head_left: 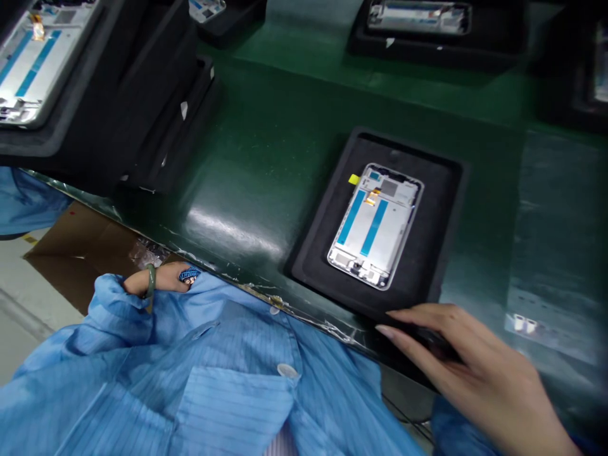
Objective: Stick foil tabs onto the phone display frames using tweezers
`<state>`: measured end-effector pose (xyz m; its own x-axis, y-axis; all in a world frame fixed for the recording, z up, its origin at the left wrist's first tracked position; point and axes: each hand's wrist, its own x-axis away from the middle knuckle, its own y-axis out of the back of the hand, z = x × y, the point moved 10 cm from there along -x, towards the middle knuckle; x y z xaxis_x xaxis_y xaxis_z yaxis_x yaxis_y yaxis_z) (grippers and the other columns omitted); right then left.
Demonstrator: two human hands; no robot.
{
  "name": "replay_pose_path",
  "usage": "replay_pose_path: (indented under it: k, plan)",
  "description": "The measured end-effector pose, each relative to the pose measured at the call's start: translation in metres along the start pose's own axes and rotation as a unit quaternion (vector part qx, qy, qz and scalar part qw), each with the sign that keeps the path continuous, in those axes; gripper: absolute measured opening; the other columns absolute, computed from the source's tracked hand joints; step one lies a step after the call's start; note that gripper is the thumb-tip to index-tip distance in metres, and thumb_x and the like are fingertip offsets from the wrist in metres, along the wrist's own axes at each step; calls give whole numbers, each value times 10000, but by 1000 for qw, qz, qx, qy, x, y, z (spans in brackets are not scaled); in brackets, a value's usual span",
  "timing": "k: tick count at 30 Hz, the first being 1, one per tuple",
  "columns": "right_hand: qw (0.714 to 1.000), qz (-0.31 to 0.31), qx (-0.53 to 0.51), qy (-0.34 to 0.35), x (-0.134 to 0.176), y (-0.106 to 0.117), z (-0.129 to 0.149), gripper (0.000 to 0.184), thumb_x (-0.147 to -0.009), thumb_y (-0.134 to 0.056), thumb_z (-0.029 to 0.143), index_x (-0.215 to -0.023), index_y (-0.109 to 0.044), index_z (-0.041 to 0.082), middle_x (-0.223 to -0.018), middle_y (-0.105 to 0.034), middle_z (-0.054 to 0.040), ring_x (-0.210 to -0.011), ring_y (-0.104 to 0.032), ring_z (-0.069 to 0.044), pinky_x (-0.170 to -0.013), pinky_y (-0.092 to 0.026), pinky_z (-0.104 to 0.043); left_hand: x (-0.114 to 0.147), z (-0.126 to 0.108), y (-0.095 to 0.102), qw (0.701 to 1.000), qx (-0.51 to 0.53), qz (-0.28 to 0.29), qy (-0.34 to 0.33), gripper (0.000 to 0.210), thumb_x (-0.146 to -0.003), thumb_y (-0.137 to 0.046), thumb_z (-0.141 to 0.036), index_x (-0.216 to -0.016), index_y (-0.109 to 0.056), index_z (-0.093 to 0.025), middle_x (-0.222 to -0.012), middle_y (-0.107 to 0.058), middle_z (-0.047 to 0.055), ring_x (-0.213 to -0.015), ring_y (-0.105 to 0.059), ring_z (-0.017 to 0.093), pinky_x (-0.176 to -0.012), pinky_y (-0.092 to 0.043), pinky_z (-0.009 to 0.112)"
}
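Note:
A black foam tray (316,253) sits near the front edge of the table. In its recess lies a silver phone frame (368,218) with two blue strips, a small copper-coloured flex cable and a yellow tab at its side. My right hand (475,367) is at the tray's near right corner, forefinger and thumb closed on its front edge. My left hand (171,277), with a green bangle at the wrist, is low by my blue coat, off the table. Its fingers are hidden beside a blue and black patterned bit (190,277), so its grip is unclear.
Stacked black foam trays (156,107) rise at the left, another phone frame (42,57) on top. At the back stands a tray (427,54) with a phone frame. A clear plastic sheet (555,253) lies at right. Below the table's worn edge is a cardboard box (85,247).

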<state>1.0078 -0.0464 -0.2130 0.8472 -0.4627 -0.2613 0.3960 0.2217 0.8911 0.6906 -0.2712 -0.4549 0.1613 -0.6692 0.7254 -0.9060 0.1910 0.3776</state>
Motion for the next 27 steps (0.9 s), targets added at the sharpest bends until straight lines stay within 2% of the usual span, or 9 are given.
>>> replay_pose_path:
  k: [3,12,20,27]
  plan:
    - [1000,3,7,3,0,0,1,116,-854,-572,323,-910,-587,224,-835,-622,-33,-720,-644,-168,-626,-521,-276,-1,-2,3,1000,-3,-16,-4,329,-877,-550,-372,-1117,-563,-147,-1132,-577,68,-983,-581,214,-832,-512,403]
    - [1000,1,14,-5,2,-2,-4,122,-843,-579,329,-919,-595,236,-825,-633,-28,-702,-649,-183,-634,-534,-309,1,-13,21,993,5,-116,-28,334,-882,-546,-365,-1150,-546,-166,-1177,-558,82,-1021,-568,213,-861,-501,418]
    - [1000,7,19,-13,6,-5,-10,124,-831,-593,294,-947,-581,252,-844,-630,-35,-718,-650,-194,-630,-538,-319,8,-26,29,988,1,-146,-56,322,-883,-540,-374,-1125,-564,-164,-1170,-564,73,-1016,-568,221,-862,-501,406]
    - [999,14,30,10,4,-6,-6,134,-832,-599,282,-957,-569,244,-854,-619,-35,-728,-648,-183,-638,-543,-301,7,-27,29,985,29,-169,-33,368,-869,-557,-391,-1133,-558,-135,-1155,-566,65,-1019,-568,249,-853,-504,424]
